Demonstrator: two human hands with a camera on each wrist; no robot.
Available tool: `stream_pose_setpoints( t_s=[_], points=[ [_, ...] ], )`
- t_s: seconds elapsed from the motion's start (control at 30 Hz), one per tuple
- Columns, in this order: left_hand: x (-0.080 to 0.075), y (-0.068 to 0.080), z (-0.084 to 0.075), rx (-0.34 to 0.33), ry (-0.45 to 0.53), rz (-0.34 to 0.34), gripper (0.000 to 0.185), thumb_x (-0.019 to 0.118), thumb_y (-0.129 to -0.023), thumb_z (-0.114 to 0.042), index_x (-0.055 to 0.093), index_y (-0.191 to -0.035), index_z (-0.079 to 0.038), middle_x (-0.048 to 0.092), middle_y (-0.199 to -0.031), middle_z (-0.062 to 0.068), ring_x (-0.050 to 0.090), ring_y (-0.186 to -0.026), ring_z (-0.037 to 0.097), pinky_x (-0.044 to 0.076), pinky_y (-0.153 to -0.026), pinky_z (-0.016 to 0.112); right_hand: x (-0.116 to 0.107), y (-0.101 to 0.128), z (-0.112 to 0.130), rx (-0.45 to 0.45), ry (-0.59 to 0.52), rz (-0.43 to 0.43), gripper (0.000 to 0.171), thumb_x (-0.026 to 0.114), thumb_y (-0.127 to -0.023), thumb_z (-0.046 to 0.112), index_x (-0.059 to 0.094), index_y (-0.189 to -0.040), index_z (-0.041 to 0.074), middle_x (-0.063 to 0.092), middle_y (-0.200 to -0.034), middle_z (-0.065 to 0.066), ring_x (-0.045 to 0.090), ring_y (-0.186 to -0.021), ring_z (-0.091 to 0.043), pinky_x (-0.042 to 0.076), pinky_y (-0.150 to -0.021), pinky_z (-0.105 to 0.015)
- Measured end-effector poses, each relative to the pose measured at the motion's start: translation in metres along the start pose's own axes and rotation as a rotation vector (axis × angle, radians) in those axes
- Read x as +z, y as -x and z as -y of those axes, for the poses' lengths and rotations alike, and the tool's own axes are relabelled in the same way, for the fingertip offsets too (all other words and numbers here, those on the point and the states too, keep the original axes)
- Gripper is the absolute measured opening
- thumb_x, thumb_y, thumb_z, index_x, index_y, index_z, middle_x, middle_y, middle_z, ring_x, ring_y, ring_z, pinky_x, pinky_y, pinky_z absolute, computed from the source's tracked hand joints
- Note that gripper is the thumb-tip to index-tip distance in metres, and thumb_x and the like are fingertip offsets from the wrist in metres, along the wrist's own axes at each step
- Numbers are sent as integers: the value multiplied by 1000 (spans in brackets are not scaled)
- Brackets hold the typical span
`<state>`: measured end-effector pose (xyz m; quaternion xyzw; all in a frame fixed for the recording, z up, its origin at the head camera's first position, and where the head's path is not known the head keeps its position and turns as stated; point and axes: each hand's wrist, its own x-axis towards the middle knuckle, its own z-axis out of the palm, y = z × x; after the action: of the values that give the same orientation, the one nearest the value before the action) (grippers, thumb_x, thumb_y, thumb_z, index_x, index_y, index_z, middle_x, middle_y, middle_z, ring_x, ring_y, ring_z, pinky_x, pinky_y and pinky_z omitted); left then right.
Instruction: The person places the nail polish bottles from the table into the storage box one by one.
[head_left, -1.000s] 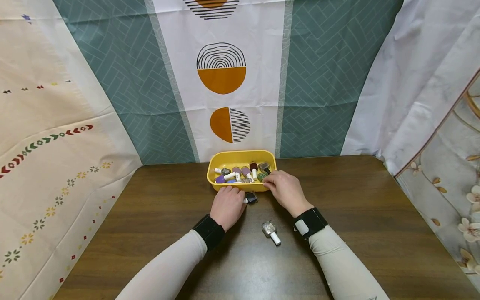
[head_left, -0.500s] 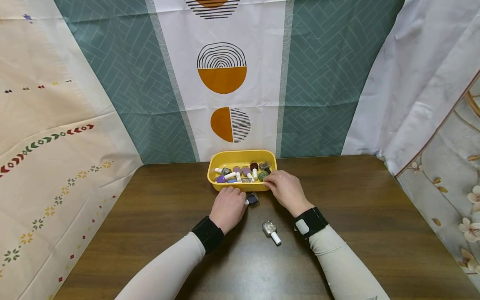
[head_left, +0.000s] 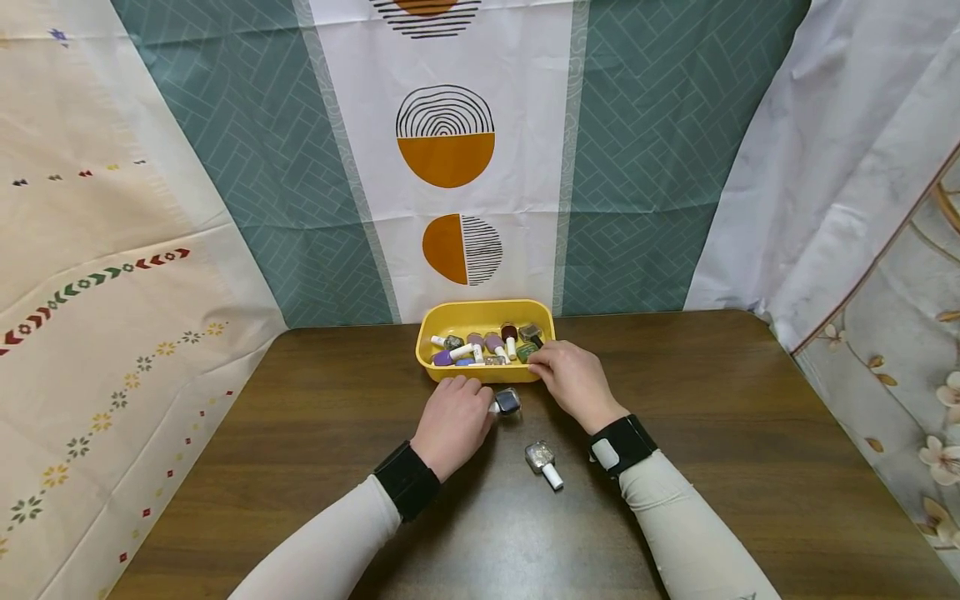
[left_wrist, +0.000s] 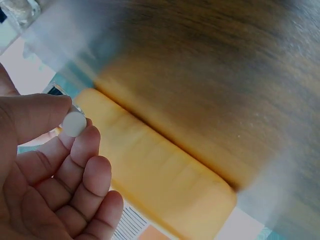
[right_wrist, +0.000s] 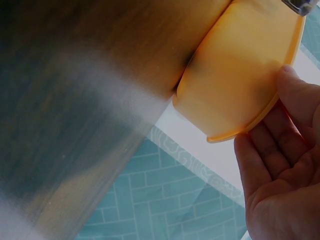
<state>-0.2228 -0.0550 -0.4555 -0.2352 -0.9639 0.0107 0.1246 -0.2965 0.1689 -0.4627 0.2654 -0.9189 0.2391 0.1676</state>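
Note:
My left hand (head_left: pixel 454 423) pinches the white cap (left_wrist: pixel 74 123) of a dark nail polish bottle (head_left: pixel 508 401) between thumb and index finger. This bottle is just in front of the yellow bin (head_left: pixel 480 375), cap pointing left. My right hand (head_left: pixel 572 382) grips the bin's front right rim, with the thumb on the outer wall in the right wrist view. Inside the bin lie several nail polish bottles, among them a purple one (head_left: pixel 442 358), a dark red one (head_left: pixel 509 333) and a green one (head_left: pixel 527 352).
A glittery silver nail polish bottle (head_left: pixel 539 456) with a white cap lies on the brown wooden table (head_left: pixel 315 467), between the forearms. Patterned cloths (head_left: pixel 645 167) hang behind the bin and along both sides.
The dark bottle in my left hand has shifted slightly right and turned, so its face shows more. The left wrist has dropped back a little. My right hand stays on the rim.

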Motion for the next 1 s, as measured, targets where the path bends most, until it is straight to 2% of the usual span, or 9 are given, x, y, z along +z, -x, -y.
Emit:
stream_pose_setpoints(
  t_s=[0.23,0.43,0.57,0.73,1.0],
  points=[
    [-10,4,0,26,8,-59,29,90,-95,-31,79,-110,-9,73,-95,5,60,-88,22,55,-92,38,0,1,0,10,-6,4,10,85,-99,15,86,-106,9,77,-98,-3,71,-94,-23,61,-86,-46],
    [-19,5,0,30,12,-101,31,94,-92,-30,79,-109,-8,74,-98,5,64,-93,24,56,-97,40,0,0,0,2,-6,-5,9,84,-100,15,86,-106,9,77,-99,-3,71,-94,-23,61,-86,-46],
    [-24,4,2,18,11,-104,32,94,-92,-29,78,-109,-7,75,-101,7,67,-98,26,56,-100,42,1,0,0,3,-8,-4,9,84,-100,16,86,-106,9,77,-99,-3,71,-94,-22,61,-85,-46],
    [-28,1,5,9,1,-118,34,95,-91,-29,78,-108,-6,75,-101,8,65,-95,26,56,-98,41,0,1,0,11,-6,2,10,85,-99,16,86,-106,9,77,-98,-3,71,-93,-22,61,-85,-45],
    [-30,-6,13,-19,-12,-116,36,93,-92,-29,77,-113,-4,77,-107,10,66,-99,28,55,-104,42,1,1,0,13,-7,-1,9,85,-99,14,86,-106,9,77,-98,-3,71,-93,-23,61,-85,-46]
  ],
)
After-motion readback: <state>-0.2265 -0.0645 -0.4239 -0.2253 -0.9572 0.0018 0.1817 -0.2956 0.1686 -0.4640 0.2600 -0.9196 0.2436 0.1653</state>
